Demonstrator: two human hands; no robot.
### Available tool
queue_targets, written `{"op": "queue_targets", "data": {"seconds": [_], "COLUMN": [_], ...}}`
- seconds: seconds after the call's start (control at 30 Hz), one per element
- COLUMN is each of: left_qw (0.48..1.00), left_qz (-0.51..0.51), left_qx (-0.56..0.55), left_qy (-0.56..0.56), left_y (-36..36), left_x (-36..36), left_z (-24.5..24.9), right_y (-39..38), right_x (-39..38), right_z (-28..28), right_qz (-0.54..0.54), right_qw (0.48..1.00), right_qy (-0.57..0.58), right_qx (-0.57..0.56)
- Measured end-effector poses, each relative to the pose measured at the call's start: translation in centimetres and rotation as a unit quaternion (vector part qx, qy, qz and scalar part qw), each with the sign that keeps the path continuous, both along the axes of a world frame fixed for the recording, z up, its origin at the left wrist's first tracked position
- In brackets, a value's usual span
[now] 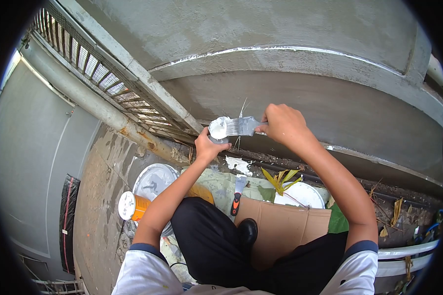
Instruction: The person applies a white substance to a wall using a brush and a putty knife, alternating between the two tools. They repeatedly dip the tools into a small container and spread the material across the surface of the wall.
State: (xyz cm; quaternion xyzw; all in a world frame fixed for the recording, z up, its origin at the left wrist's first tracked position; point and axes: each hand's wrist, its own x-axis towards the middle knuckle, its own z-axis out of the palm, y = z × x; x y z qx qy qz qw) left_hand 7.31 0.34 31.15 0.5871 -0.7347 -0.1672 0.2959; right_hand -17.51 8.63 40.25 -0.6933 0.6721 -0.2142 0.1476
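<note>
My left hand (209,147) is wrapped round a small cup of white paint (218,129), held up in front of the grey wall. In my right hand (280,123) is the handle of a wide paintbrush (246,126), pointing left. The brush's pale bristles lie at the cup's right rim, over the white paint. Part of the cup's side is hidden by my left fingers.
Below lie a scraper (238,195), a cardboard sheet (280,226), a white lid (305,194) and a yellow-leaved plant (279,181). At left stand a large paint bucket (155,178) and an orange tub (141,207). A slatted metal gate (101,78) meets the wall (300,103).
</note>
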Motion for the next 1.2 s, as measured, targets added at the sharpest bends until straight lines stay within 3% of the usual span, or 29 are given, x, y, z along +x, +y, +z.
{"op": "queue_targets", "data": {"seconds": [0.23,0.3,0.43,0.5,0.6,0.8,1.0,1.2], "left_qw": [0.999,0.999,0.999,0.997,0.996,0.992,0.971,0.970], "left_qz": [0.024,0.024,0.037,0.054,0.075,0.079,0.157,0.209], "left_qx": [-0.025,-0.029,-0.016,0.001,0.006,0.026,0.053,0.037], "left_qy": [0.005,0.022,0.018,0.046,0.057,0.092,0.172,0.117], "left_y": [0.1,-0.1,-0.1,-0.4,0.2,-0.2,-0.8,0.4], "left_x": [-0.1,0.0,0.0,0.3,0.1,0.5,1.3,1.6], "left_z": [0.2,0.0,0.1,-0.3,0.2,-1.0,-2.4,-3.3], "right_y": [-0.3,0.2,0.3,-0.1,-0.7,-0.7,-1.7,-3.6], "right_x": [0.2,0.3,0.5,0.8,1.4,1.8,2.2,1.9], "right_z": [-1.0,0.7,0.1,-1.6,-3.0,-2.6,-3.4,-6.1], "right_qz": [0.027,0.069,0.084,0.088,0.077,0.054,0.027,0.034], "right_qw": [1.000,0.985,0.982,0.993,0.991,0.988,0.988,0.992], "right_qy": [0.007,-0.034,-0.080,-0.071,-0.100,-0.141,-0.145,-0.117], "right_qx": [-0.013,0.153,0.152,0.019,-0.033,-0.043,-0.039,-0.028]}}
